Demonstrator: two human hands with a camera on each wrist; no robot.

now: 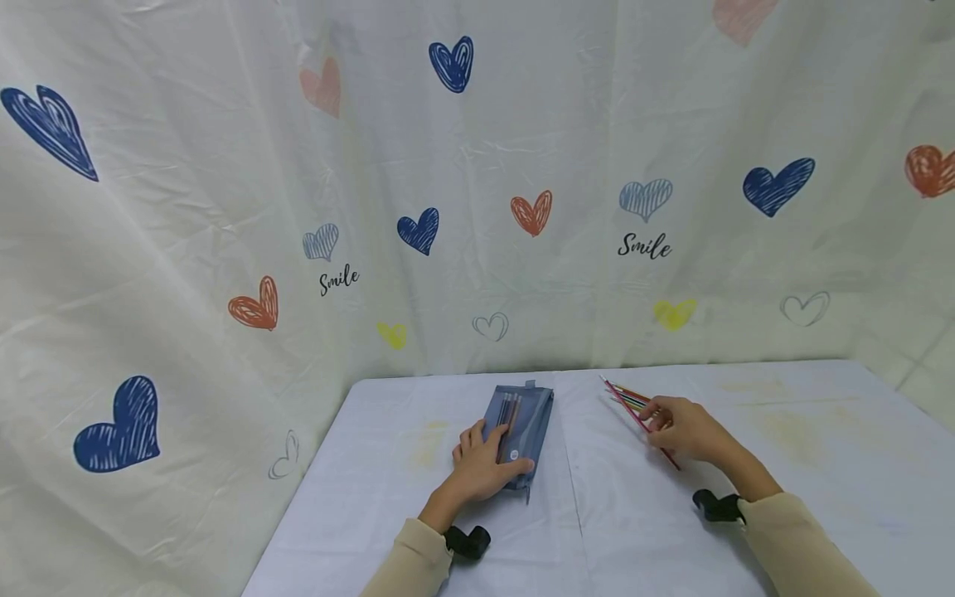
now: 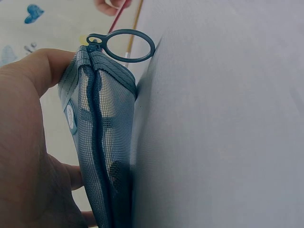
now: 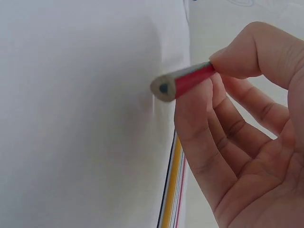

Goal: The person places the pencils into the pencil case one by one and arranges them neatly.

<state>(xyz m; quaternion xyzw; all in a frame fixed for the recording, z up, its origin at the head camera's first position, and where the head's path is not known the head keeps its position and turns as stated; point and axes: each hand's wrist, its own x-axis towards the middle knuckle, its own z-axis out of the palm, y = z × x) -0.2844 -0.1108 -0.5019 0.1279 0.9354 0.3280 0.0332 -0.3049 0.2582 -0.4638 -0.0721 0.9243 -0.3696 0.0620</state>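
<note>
My left hand (image 1: 477, 473) rests on a blue-grey mesh pencil case (image 1: 535, 427), fingers spread over it, thumb at its near right corner. Some slim pencils (image 1: 510, 408) show at the case's far part; whether they lie inside or on top, I cannot tell. In the left wrist view the zipped side of the case (image 2: 113, 123) faces the camera, with an oval zip pull (image 2: 126, 31) at one end. To the right, my right hand (image 1: 690, 429) pinches a red pencil (image 3: 194, 80) between thumb and index finger. Several coloured pencils (image 1: 630, 398) lie on the table beside that hand.
A white cloth covers the table (image 1: 619, 539), with creases and faint yellowish marks. Behind it hangs a pale curtain (image 1: 582, 108) printed with hearts and the word Smile. Each wrist wears a black camera mount (image 1: 468, 543).
</note>
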